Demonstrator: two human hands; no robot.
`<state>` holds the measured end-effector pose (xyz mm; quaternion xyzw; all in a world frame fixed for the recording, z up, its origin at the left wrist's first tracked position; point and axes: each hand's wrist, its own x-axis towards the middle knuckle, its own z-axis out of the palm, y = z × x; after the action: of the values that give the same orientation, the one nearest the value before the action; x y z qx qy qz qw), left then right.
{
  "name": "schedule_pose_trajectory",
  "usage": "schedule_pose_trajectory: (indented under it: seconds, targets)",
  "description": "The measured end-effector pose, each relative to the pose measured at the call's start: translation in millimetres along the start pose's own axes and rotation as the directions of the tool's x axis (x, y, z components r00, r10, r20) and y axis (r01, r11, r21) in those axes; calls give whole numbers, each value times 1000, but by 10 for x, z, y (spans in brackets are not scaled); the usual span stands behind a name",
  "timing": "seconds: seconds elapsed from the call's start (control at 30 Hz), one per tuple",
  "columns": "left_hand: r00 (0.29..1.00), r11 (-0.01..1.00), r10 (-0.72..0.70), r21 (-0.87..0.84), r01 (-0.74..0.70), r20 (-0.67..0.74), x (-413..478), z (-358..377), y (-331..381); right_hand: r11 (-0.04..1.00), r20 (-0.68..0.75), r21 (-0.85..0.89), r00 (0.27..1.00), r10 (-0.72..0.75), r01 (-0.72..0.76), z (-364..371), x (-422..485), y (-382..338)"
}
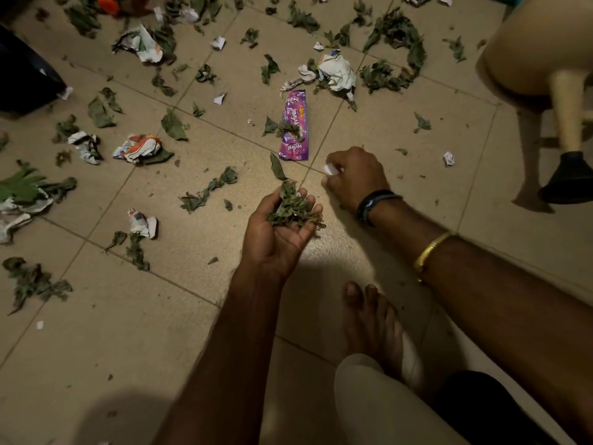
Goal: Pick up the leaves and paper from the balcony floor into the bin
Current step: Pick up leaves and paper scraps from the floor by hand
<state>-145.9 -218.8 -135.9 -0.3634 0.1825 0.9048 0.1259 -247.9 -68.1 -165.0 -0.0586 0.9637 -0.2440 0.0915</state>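
My left hand (276, 226) is palm up above the tiled floor, its fingers cupped round a clump of dry green leaves (293, 207). My right hand (354, 178) is down on the floor just to the right, fingers curled round a small white paper scrap (330, 169). A purple snack wrapper (294, 125) lies just beyond both hands. Leaves and crumpled paper balls are scattered over the floor, such as a paper wad (337, 72) and a leaf strand (208, 189). A dark bin (22, 75) stands at the left edge.
A cream chair (539, 53) with a black-capped leg (571, 178) stands at the right. My bare foot (372, 319) and trouser leg sit below my hands. An orange object (107, 3) is at the top left.
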Motion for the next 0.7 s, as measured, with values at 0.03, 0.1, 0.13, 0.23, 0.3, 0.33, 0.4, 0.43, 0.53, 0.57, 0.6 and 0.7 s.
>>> schedule_pose_trajectory:
  seconds: [0.03, 0.1, 0.13, 0.23, 0.3, 0.33, 0.4, 0.43, 0.53, 0.57, 0.6, 0.7]
  targets:
    - [1000, 1000, 2, -14, -3, -8, 1, -15, 17, 997, -7, -79, 1000, -18, 17, 57, 22, -14]
    - [1000, 999, 23, -36, -23, -16, 2, -50, 65, 991, -27, -135, 999, -28, 24, 111, 40, -7]
    - [999, 998, 39, -48, -40, -21, -2, -66, 98, 989, -27, -143, 999, -29, 25, 114, 34, 4]
    - [997, 991, 75, -109, -78, -30, -19, -108, 211, 989, -29, -146, 999, -15, 10, 94, -40, 2]
    - [995, 987, 91, -127, -97, -49, -35, -150, 265, 1000, -63, -18, 998, -15, 14, 80, -148, -76]
    - [993, 986, 97, -133, -105, -62, -47, -178, 284, 997, -65, 59, 997, -41, 45, 79, -224, -145]
    - [991, 983, 100, -145, -112, -89, -86, -232, 319, 977, -35, 151, 988, -148, 152, 107, -400, -314]
    - [990, 980, 103, -158, -117, -96, -104, -261, 335, 965, -10, 157, 978, -209, 208, 143, -485, -387]
    - [984, 971, 122, -189, -145, -130, -150, -346, 389, 946, 84, 42, 943, -323, 320, 340, -673, -495]
    - [982, 970, 131, -186, -154, -134, -166, -362, 407, 930, 120, -34, 925, -360, 366, 423, -716, -493]
    - [980, 971, 140, -175, -164, -139, -182, -376, 424, 895, 153, -124, 900, -408, 428, 494, -759, -488]
    - [976, 970, 150, -169, -176, -156, -222, -400, 441, 816, 176, -275, 861, -477, 508, 558, -785, -455]
